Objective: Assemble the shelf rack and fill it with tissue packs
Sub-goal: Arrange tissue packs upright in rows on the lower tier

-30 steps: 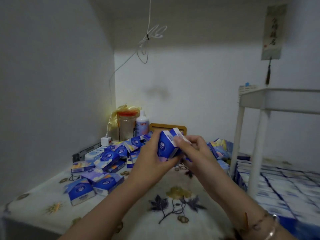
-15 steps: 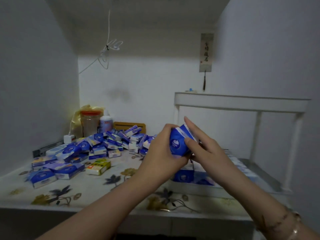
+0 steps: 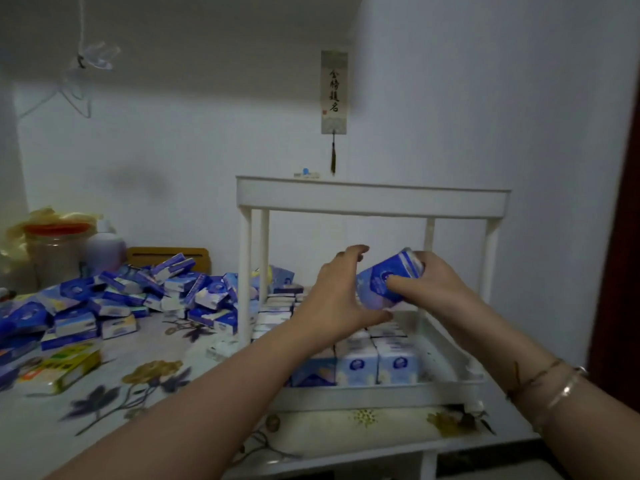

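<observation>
Far left: clear jar (image 3: 55, 252) with a red lid, yellow bag bunched behind it, white bottle (image 3: 105, 249) just beside it, all a bit blurry. Then a wooden board (image 3: 168, 255) leaning against the back wall. In front of those, a big loose heap of blue tissue packs (image 3: 145, 296) spread across the flowered tablecloth (image 3: 114, 393), plus one yellow-green pack (image 3: 64, 367) lying near the front edge (label unreadable). Up top, white cord (image 3: 82, 53) hanging from the ceiling.

Moving right: white shelf rack (image 3: 372, 199) standing on the table, top tray on four posts, bottom tray already holding rows of tissue packs stood on edge (image 3: 377, 363), mostly filling the left and middle part. Hanging scroll (image 3: 334, 92) with a tassel on the wall above.

Left hand (image 3: 337, 299) reaching in between the two trays, fingers spread wide and fairly straight, thumb side just beside the held pack, not clearly wrapped around it. Right hand (image 3: 429, 285) gripping a blue tissue pack (image 3: 388, 280), thumb across its front, pack tilted and hovering above the rows in the bottom tray. Thin bracelets (image 3: 557, 384) on the right wrist. Dark door edge at far right.
</observation>
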A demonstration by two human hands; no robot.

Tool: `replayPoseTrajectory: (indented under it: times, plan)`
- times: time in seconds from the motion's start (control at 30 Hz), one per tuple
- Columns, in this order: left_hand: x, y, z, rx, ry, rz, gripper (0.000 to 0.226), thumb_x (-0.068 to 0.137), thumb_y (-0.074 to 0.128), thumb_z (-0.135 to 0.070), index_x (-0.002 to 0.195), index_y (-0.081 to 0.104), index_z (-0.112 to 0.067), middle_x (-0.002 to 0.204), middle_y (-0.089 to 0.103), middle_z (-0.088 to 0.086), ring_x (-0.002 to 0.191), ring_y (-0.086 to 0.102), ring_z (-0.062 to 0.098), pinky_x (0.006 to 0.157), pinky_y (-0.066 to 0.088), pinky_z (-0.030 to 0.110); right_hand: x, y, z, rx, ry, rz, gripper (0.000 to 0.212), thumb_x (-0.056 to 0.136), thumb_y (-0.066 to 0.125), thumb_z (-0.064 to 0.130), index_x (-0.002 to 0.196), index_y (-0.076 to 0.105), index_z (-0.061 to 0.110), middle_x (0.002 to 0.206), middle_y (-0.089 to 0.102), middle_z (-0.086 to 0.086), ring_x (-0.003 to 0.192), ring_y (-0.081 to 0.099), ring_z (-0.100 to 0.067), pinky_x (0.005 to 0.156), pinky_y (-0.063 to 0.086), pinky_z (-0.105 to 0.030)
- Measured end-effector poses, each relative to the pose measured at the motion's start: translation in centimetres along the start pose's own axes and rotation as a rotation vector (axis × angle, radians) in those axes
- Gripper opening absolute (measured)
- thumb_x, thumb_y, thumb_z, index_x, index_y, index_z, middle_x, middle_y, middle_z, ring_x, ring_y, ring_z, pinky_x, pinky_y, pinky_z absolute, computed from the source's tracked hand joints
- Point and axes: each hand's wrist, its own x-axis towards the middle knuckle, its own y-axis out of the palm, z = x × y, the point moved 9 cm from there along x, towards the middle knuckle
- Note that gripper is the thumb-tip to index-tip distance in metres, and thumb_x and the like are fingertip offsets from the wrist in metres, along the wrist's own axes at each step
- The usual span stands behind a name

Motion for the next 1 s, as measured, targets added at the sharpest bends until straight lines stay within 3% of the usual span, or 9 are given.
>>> replayPoseTrajectory:
  times: [0.07,0.17,0.33,0.5,0.6,0.7,0.8,0.9,1.0]
  plan:
    - [1.6,0.9,2.3,0.072,-0.074,0.054,0.084,0.078,0.072,-0.047,0.145,0.029,-0.02,0.145,0.039,0.002,0.132,0.037,0.02,0.106,0.038,0.034,2.4,-1.6,-1.3,-0.133,0.029,-0.089,0.041,0.071,0.072,0.003,0.105,0.049,0.003,0.096,0.057,-0.012,0.076,0.056,-0.018,0.057,0.046,-0.026]
    - [2.6,2.4,5.8,0.174,-0.137,0.137,0.062,0.092,0.053,-0.05,0.143,0.039,-0.018,0.149,0.037,0.003,0.136,0.035,0.022,0.111,0.031,0.032,5.8,-2.1,-3.9,-0.373,0.084,-0.081,0.063,0.067,0.076,0.0,0.12,0.04,0.003,0.118,0.044,-0.015,0.1,0.052,-0.027,0.07,0.048,-0.032]
    - [2.0,5.5,10.3,0.468,-0.214,0.394,0.059,0.094,0.025,-0.061,0.147,0.03,-0.034,0.159,0.021,-0.004,0.145,0.019,0.024,0.116,0.015,0.052,9.2,0.1,-8.9,-0.814,0.208,0.128,0.056,0.082,0.059,0.008,0.13,0.032,0.011,0.129,0.028,-0.016,0.111,0.048,-0.037,0.084,0.049,-0.032]
    - [2.0,6.0,10.1,0.507,-0.196,0.448,0.057,0.097,0.017,-0.059,0.15,0.02,-0.038,0.161,0.009,-0.007,0.148,0.01,0.022,0.117,0.009,0.054,9.7,3.2,-12.6,-0.717,0.352,0.327,0.062,0.081,0.055,0.011,0.137,0.031,0.022,0.143,0.022,-0.015,0.12,0.046,-0.036,0.079,0.046,-0.027]
    - [1.8,6.1,10.1,0.501,-0.214,0.46,0.057,0.097,0.017,-0.059,0.15,0.018,-0.038,0.161,0.007,-0.007,0.148,0.008,0.022,0.117,0.009,0.054,9.7,3.8,-12.7,-0.678,0.319,0.33,0.074,0.086,0.054,0.005,0.15,0.02,0.023,0.148,0.027,-0.015,0.124,0.045,-0.032,0.086,0.045,-0.028]
    - [1.8,6.0,10.1,0.5,-0.215,0.464,0.057,0.097,0.018,-0.058,0.15,0.018,-0.038,0.161,0.007,-0.007,0.148,0.009,0.022,0.117,0.009,0.054,9.3,3.4,-13.3,-0.623,0.339,0.301,0.08,0.089,0.051,0.0,0.152,0.004,0.014,0.144,0.038,-0.019,0.11,0.053,-0.029,0.075,0.048,-0.027]
    - [1.8,6.0,10.1,0.502,-0.213,0.462,0.056,0.098,0.017,-0.058,0.15,0.019,-0.038,0.161,0.009,-0.006,0.147,0.011,0.023,0.117,0.01,0.054,9.0,2.8,-13.7,-0.653,0.348,0.247,0.072,0.091,0.057,0.008,0.146,0.012,0.004,0.143,0.038,-0.019,0.122,0.048,-0.029,0.094,0.043,-0.03]
    - [1.7,5.9,9.9,0.506,-0.213,0.462,0.056,0.098,0.017,-0.057,0.15,0.019,-0.037,0.161,0.01,-0.005,0.148,0.011,0.024,0.117,0.01,0.054,8.4,2.6,-14.2,-0.622,0.316,0.182,0.066,0.087,0.065,0.018,0.138,0.027,0.003,0.135,0.047,-0.02,0.111,0.052,-0.029,0.091,0.042,-0.03]
    - [1.6,5.9,9.9,0.506,-0.219,0.464,0.056,0.098,0.018,-0.057,0.15,0.019,-0.037,0.161,0.01,-0.005,0.148,0.011,0.023,0.117,0.009,0.053,7.9,2.2,-14.2,-0.545,0.26,0.079,0.067,0.086,0.067,0.018,0.139,0.028,0.002,0.133,0.051,-0.021,0.116,0.053,-0.032,0.084,0.038,-0.027]
